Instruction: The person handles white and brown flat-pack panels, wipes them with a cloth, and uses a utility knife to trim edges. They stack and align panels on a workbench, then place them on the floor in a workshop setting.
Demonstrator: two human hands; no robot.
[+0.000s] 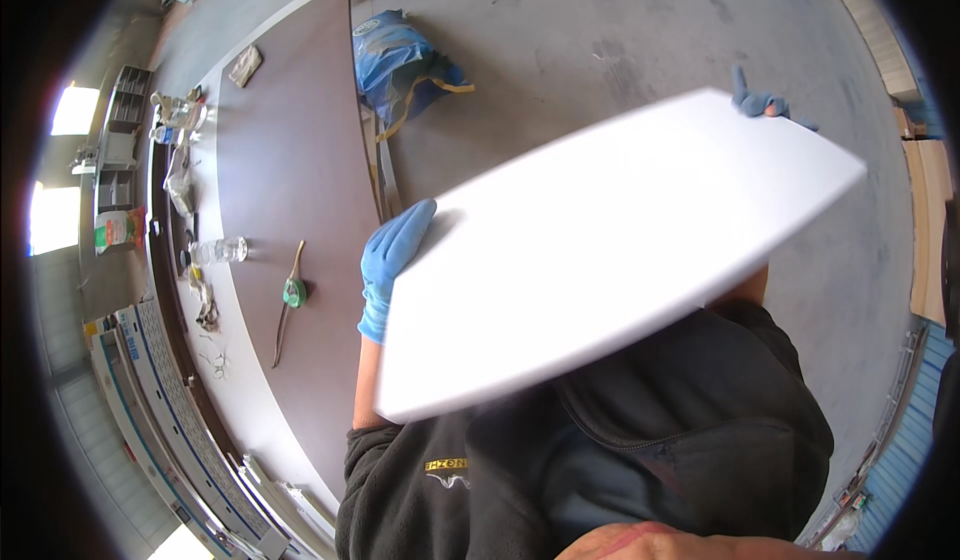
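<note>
A large white panel [610, 260] with rounded corners is held up in front of the person's chest, above the grey concrete floor [600, 30], its flat face turned toward the camera and its long axis rising from lower left to upper right. Its edges are blurred.

The left hand [393, 260], in a blue glove, grips the panel's left edge near the upper left corner. The gloved fingers lie together, pointing up and to the right along the edge, and wrap onto it; the bare forearm runs down from the glove to a dark sleeve [375, 450] pushed up near the elbow.

The right hand [760, 102], also in a blue glove, holds the far upper edge of the panel. Only the fingertips show over the rim, curled onto it, with one finger sticking straight up; the rest of the hand and most of the arm are hidden behind the panel.

To the left stands a long brown tabletop [290, 160] with a pale edge. On it lie a green-handled tool [293, 292], a clear plastic bottle [220, 250] on its side, and a cluster of small bottles [178, 112] farther off. A crumpled blue plastic bag [395, 60] sits on the floor just beside the table's far end, well apart from the panel.
</note>
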